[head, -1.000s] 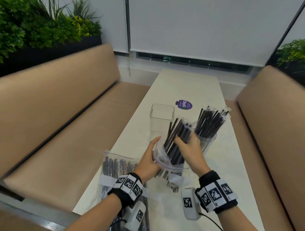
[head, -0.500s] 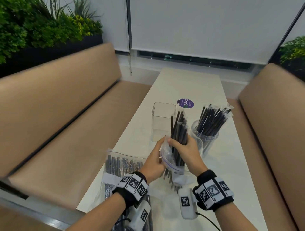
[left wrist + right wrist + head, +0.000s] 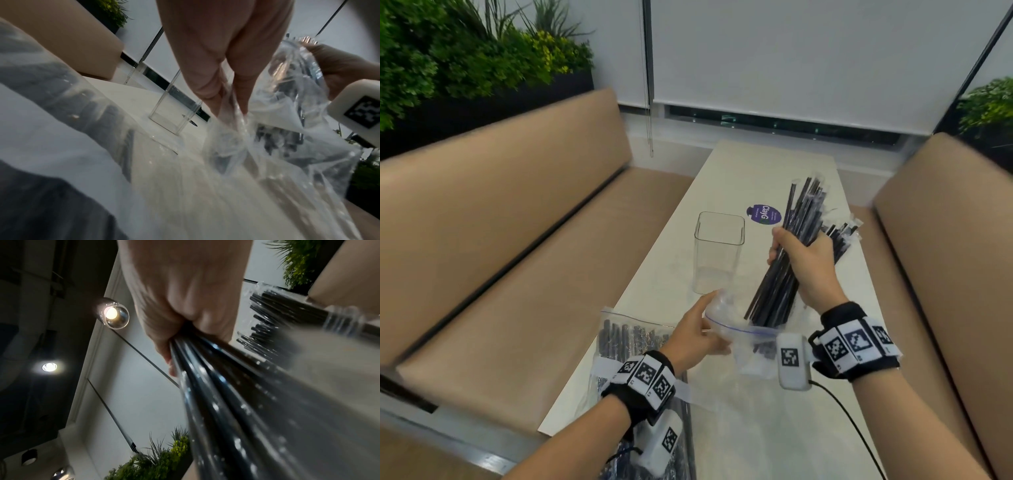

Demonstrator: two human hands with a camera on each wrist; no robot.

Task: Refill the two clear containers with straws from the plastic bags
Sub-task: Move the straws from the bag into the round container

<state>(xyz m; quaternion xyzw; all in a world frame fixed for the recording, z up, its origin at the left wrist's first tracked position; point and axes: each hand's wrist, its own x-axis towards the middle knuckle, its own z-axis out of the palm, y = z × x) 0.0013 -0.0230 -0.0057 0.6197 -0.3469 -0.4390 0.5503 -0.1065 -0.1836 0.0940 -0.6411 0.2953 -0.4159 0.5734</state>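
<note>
Our right hand (image 3: 803,263) grips a bundle of straws (image 3: 784,260) half out of the bag (image 3: 743,329), whose rim our left fingers (image 3: 207,91) pinch. The loose fan could snag there or miss the empty container (image 3: 717,253).

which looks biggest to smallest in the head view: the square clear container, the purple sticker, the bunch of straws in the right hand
1. bunch of straws, longest; nearer the camera, so its lead is unsure
2. square clear container
3. purple sticker, plainly smallest
</note>
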